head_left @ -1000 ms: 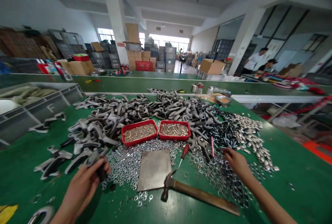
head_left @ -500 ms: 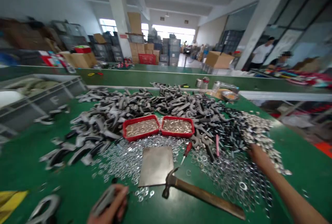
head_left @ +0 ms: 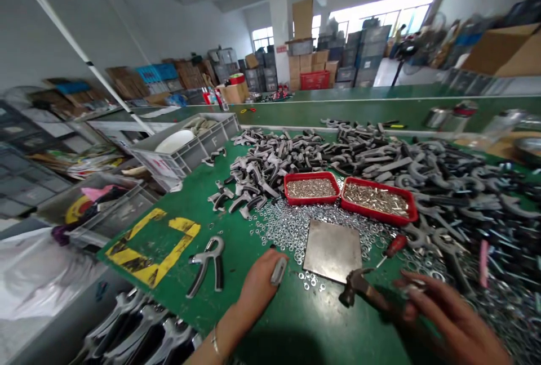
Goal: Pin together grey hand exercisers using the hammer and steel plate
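Note:
My left hand [head_left: 258,289] rests low on the green table [head_left: 296,331], fingers closed round a short grey metal part [head_left: 279,270]. It lies just left of a square steel plate [head_left: 333,250]. My right hand [head_left: 448,317] hovers at the lower right above the handle of a hammer [head_left: 354,286]. Its fingertips pinch something small and silvery, blurred. A carpet of loose washers [head_left: 284,227] spreads behind the plate. Two red trays [head_left: 311,187] [head_left: 377,200] of small bright parts sit beyond it.
A big heap of grey handle pieces [head_left: 270,162] fills the table's back. A red-handled screwdriver [head_left: 395,245] lies right of the plate. A plier-like tool [head_left: 208,263] lies beside yellow-black floor tape [head_left: 152,246]. A grey crate [head_left: 190,148] stands at left, and more tools [head_left: 139,334] are piled below the edge.
The view has swung left and down. My left hand brought the grey part from the handle heap toward the plate. My right hand pulled back from the far right pile to above the hammer.

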A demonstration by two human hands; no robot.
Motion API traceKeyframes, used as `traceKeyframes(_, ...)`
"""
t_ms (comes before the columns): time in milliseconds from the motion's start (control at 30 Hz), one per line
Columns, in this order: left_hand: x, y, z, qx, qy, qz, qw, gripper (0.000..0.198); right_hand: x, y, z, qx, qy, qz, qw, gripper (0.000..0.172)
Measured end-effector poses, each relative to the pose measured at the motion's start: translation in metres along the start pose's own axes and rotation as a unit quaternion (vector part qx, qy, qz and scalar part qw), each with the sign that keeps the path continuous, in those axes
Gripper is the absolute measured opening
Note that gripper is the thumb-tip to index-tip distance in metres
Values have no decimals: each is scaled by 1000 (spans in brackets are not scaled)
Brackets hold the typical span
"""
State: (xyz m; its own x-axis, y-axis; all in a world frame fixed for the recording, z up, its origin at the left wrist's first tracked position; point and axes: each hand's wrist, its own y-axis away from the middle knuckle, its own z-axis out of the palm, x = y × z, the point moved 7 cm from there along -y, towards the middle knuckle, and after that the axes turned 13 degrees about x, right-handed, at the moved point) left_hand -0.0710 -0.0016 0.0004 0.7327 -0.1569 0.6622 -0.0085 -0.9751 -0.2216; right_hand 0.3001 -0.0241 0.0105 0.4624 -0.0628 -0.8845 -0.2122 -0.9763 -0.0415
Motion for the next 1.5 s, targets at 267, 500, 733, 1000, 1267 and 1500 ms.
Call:
traceKeyframes(267, 1, -37, 16, -82, -240, 91, 963, 19, 2, 53, 126, -127, -191, 112, 967, 41)
traceKeyframes(500, -11, -46, 0, -36, -270, 58, 960, 29, 5, -13, 40, -5, -72, 94, 993, 50)
traceKeyframes(733, 30, 17, 39, -106, -178, 98, 973, 25, -12, 49, 91, -117, -203, 139, 962, 43)
traceKeyframes(1000, 41, 15, 56, -125, -202, 119, 964, 26, -22, 64, 127, -142, -345, 166, 913, 29)
traceKeyframes(1267, 42, 32, 29, -49, 169, -58, 983, 14, -30, 70, 131, -152, -394, 185, 888, 22)
traceKeyframes(1500, 61, 63, 38, -63, 414, -255, 872, 30, -62, 79, 134, -214, -398, 180, 874, 24)
